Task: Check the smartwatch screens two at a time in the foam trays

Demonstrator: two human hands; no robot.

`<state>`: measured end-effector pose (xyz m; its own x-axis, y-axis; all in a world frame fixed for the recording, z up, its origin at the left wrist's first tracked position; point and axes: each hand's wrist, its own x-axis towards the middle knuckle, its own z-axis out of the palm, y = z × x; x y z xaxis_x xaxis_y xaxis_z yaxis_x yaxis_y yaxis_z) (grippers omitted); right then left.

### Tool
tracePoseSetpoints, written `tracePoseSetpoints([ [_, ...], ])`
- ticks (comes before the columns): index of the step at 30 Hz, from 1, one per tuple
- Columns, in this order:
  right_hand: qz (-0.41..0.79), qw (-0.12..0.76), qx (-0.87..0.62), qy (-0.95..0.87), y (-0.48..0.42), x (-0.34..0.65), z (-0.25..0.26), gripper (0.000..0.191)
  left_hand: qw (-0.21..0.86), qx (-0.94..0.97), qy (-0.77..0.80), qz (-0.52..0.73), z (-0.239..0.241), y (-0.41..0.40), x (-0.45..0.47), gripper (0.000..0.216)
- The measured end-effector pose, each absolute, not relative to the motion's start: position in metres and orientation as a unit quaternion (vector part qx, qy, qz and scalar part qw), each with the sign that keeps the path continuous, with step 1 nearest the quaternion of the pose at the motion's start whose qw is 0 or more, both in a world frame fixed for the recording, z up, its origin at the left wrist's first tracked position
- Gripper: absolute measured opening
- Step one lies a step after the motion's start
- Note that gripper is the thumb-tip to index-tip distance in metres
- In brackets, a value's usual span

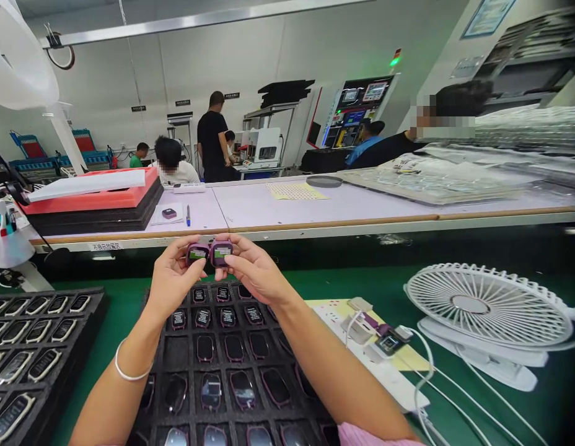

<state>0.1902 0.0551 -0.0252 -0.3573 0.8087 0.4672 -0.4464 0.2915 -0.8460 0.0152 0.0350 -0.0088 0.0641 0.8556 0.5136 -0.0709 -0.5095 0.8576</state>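
Observation:
My left hand (172,279) is closed on a small purple watch body (197,253) with a lit screen, held up above the green bench. Right beside it, my right hand (250,271) pinches a second purple watch body (221,252), and the two pieces touch side by side. Below both hands lies a black foam tray (176,353) with several purple watch bodies seated in its pockets. A thin bracelet circles my left wrist.
A second black tray (95,303) of watch bodies sits at the left. A white desk fan (489,310) lies at the right, with white cables and a charging strip (385,371) beside it. Several people work at the benches beyond the far table (343,207).

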Motion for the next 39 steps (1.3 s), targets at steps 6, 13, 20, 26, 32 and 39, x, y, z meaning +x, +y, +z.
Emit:
tracePoseSetpoints([
  [6,0.568,0.543,-0.158,-0.597,0.051,0.194,-0.033,0.037,0.402,0.609,0.323,0.602,-0.018,0.033,0.017,0.041],
  [13,0.565,0.559,-0.186,-0.578,0.055,0.193,-0.041,0.033,0.426,0.608,0.322,0.587,-0.027,0.036,0.018,0.040],
  [20,0.553,0.559,-0.192,-0.587,0.057,0.193,-0.047,0.029,0.434,0.599,0.329,0.587,-0.029,0.037,0.018,0.036],
  [26,0.551,0.550,-0.189,-0.599,0.058,0.194,-0.048,0.038,0.441,0.592,0.327,0.589,-0.032,0.039,0.016,0.037],
  [32,0.559,0.547,-0.195,-0.592,0.059,0.193,-0.048,0.040,0.443,0.589,0.336,0.586,-0.033,0.040,0.016,0.037],
  [39,0.568,0.546,-0.208,-0.580,0.059,0.194,-0.049,0.037,0.473,0.567,0.337,0.584,-0.037,0.043,0.018,0.035],
])
